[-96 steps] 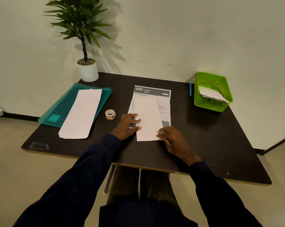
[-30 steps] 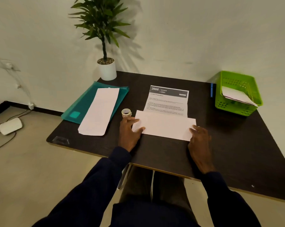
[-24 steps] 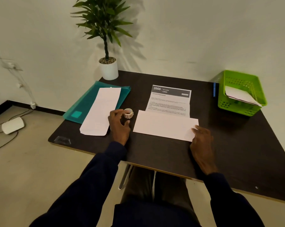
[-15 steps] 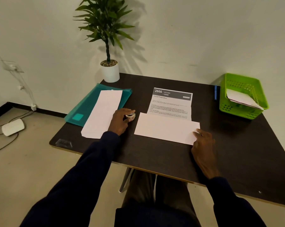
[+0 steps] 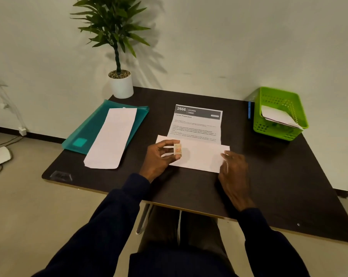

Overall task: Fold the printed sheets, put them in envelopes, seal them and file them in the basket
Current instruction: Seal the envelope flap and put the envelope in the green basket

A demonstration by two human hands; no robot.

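**Inventory: desk items and your two hands**

1. Left hand [image 5: 159,156]. You held it just over the left end of the envelope [image 5: 201,156]. Thumb and fingers were curled, pinching the tape roll [image 5: 177,148]. The roll stood on edge with its orange-marked side towards you. Whether it touched the paper could not be told.

2. Right hand [image 5: 234,170]. You laid it palm down on the near right corner of the envelope, fingers nearly straight and grasping nothing. The wrist lay over the bare table [image 5: 289,176].

3. Envelope. White and blank, it lay flat and crosswise between your hands, one end beneath each.

4. Printed sheet [image 5: 197,124]. It lay flat just beyond your hands. A dark header reading "2666" was at its far end. Its near edge met the far edge of the envelope. Whether it went under or into the envelope could not be told.

5. Green basket [image 5: 277,134]. It stood well to the right of your right hand and farther back, by the table's right edge. White papers [image 5: 277,116] leaned inside it.

6. Blue pen [image 5: 249,109]. It lay on the table just beside the basket's left wall.

7. Teal folder [image 5: 93,130]. It lay to the left of your left hand and somewhat beyond it. A second long envelope [image 5: 112,136] lay lengthwise upon it, with its near end reaching past the folder onto the table.

8. Potted plant [image 5: 121,84]. It sat far beyond your left hand in a white pot, at the table's back edge against the wall.

9. Sleeves [image 5: 109,220]. Dark fabric covered both forearms down to the wrists.
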